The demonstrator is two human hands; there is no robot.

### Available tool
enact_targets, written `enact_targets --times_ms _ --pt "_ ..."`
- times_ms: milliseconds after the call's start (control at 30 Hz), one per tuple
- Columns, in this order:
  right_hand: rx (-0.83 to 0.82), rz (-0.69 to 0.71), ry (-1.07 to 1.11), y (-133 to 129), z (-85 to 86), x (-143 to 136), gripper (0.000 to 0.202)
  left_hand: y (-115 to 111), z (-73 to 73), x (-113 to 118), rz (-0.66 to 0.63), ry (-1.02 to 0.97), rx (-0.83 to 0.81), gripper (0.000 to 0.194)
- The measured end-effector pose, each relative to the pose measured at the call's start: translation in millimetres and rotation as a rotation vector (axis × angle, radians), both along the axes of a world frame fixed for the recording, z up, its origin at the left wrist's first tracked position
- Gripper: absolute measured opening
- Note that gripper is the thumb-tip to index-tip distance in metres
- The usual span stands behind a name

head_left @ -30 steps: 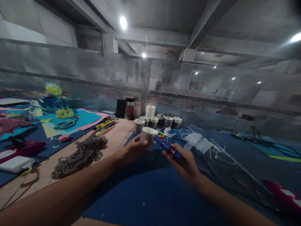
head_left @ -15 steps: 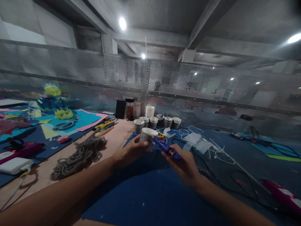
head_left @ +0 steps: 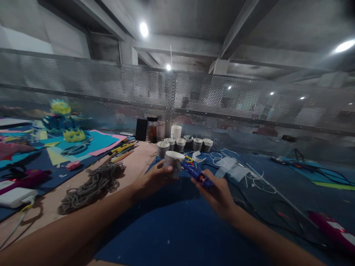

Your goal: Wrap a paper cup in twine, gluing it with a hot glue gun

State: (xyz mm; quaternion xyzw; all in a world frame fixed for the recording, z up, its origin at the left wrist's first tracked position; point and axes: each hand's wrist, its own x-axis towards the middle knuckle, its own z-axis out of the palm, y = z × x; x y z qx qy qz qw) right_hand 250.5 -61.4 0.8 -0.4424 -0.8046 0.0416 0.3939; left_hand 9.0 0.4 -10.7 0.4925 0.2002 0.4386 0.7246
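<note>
A grey-wrapped paper cup point(head_left: 172, 167) with a white rim is held in my left hand point(head_left: 154, 180), thumb across its near side. My right hand point(head_left: 217, 192) grips a blue glue gun point(head_left: 197, 174), whose nozzle points left at the cup's right side. Whether the tip touches the cup cannot be made out. Behind the cup stands a row of several grey-wrapped cups point(head_left: 180, 144), with a stack of white cups point(head_left: 176, 131) at the back. Yellow and red loops lie just behind the nozzle.
A bundle of grey cord point(head_left: 91, 188) lies at left, near pencils point(head_left: 122, 151), scissors point(head_left: 74, 148) and coloured paper point(head_left: 107, 140). A dark-lidded jar point(head_left: 152, 130) stands behind. Clear plastic strips point(head_left: 233, 168), white string and black cables spread at right, with a magenta device point(head_left: 331, 229).
The view has shifted very slightly. My left hand still holds the cup and my right hand the glue gun, in nearly the same positions.
</note>
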Motion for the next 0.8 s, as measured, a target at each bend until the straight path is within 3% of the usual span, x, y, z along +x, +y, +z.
enact_targets --times_ms 800 --pt "-0.042 -0.022 0.040 3.8 -0.9 3.6 0.023 3.4 -1.5 -4.4 -0.055 -0.025 -0.045 0.041"
